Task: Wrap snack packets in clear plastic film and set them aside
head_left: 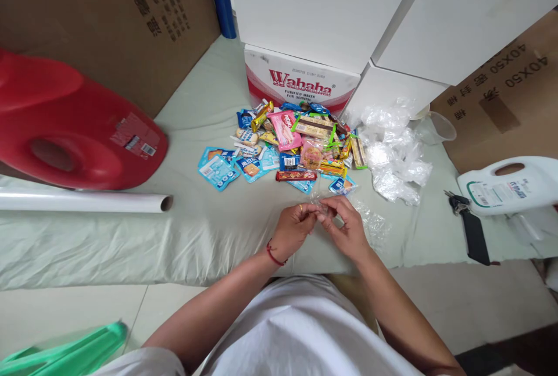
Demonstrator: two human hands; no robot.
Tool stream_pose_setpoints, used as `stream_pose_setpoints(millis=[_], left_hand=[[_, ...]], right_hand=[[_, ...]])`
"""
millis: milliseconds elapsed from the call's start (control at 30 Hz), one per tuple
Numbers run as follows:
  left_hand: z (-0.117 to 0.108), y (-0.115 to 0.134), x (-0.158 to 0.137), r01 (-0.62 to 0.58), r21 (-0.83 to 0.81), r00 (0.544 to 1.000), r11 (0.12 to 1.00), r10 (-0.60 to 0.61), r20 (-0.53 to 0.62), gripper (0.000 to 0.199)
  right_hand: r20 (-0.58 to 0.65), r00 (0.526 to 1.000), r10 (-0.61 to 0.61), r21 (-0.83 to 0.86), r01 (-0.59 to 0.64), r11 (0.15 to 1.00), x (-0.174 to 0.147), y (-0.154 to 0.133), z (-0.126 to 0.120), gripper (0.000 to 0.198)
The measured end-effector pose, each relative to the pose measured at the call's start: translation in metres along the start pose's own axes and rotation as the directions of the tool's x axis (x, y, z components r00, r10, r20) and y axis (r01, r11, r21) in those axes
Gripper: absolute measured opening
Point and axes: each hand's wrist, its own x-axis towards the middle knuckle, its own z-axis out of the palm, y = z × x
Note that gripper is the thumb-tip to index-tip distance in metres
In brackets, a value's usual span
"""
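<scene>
Pinched between the fingertips of both my hands is a piece of clear plastic film, probably a small bag (pixel 320 203). My left hand (pixel 297 225), with a ring and a red cord at the wrist, is closed on its left side. My right hand (pixel 346 228) pinches it from the right. Just beyond lies a heap of wrapped snacks: a pink packet (pixel 284 130), a pale wafer bar (pixel 314 128), a red bar (pixel 296 176) and several blue packets (pixel 219 171). Flat clear plastic (pixel 375 226) lies beside my right hand.
A bunch of crumpled clear plastic bags (pixel 394 152) sits right of the snacks. A Wahaha carton (pixel 300 79) stands behind them. At left are a red jug (pixel 82 126) and a white roll (pixel 82 200); at right, a white jug (pixel 514 184) and keys with a black case (pixel 475 236).
</scene>
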Motion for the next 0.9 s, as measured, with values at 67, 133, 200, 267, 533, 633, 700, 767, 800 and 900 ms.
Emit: stream_pose_setpoints(millis=[67,133,200,267,533,633,700,767,800,900], left_hand=[[0.002,0.0,-0.002,-0.058,0.084,0.998,0.995,0.057,0.004,0.02],[0.004,-0.001,-0.004,-0.093,0.173,0.996,0.98,0.095,0.002,0.019],[0.004,-0.001,-0.005,-0.079,0.208,0.997,0.975,0.08,0.004,0.022],[0.003,-0.002,-0.005,-0.051,0.165,0.999,0.985,0.052,-0.005,0.023],[0.001,-0.001,0.002,0.043,-0.357,0.977,0.933,-0.113,-0.179,0.024],[0.006,0.0,0.01,0.073,-0.482,0.943,0.873,-0.218,-0.252,0.028],[0.006,0.0,0.019,0.043,-0.487,0.92,0.872,-0.225,-0.321,0.027],[0.004,0.0,0.027,0.012,-0.468,0.901,0.884,-0.212,-0.378,0.024],[0.003,0.0,0.029,-0.008,-0.448,0.895,0.894,-0.193,-0.402,0.023],[-0.006,-0.001,0.031,-0.115,-0.254,0.87,0.96,-0.026,-0.492,0.021]], right_hand=[[0.013,0.998,0.059,0.046,-0.06,0.997,0.001,0.0,0.004,0.027],[-0.001,0.988,0.157,0.142,-0.155,0.978,0.001,0.002,0.008,0.022],[-0.039,0.95,0.31,0.3,-0.285,0.91,0.001,0.005,0.013,0.02],[-0.083,0.878,0.471,0.463,-0.385,0.799,0.001,0.006,0.015,0.02],[-0.293,0.594,0.749,0.801,-0.276,0.531,0.006,-0.004,0.013,0.036],[-0.324,0.559,0.763,0.803,-0.263,0.535,0.002,-0.007,0.019,0.036],[-0.305,0.565,0.767,0.812,-0.266,0.52,-0.002,-0.009,0.021,0.036],[-0.27,0.564,0.781,0.834,-0.269,0.482,-0.008,-0.01,0.02,0.037],[-0.258,0.557,0.79,0.841,-0.272,0.467,-0.011,-0.01,0.019,0.037],[-0.265,0.531,0.805,0.823,-0.31,0.476,-0.019,-0.007,0.009,0.036]])
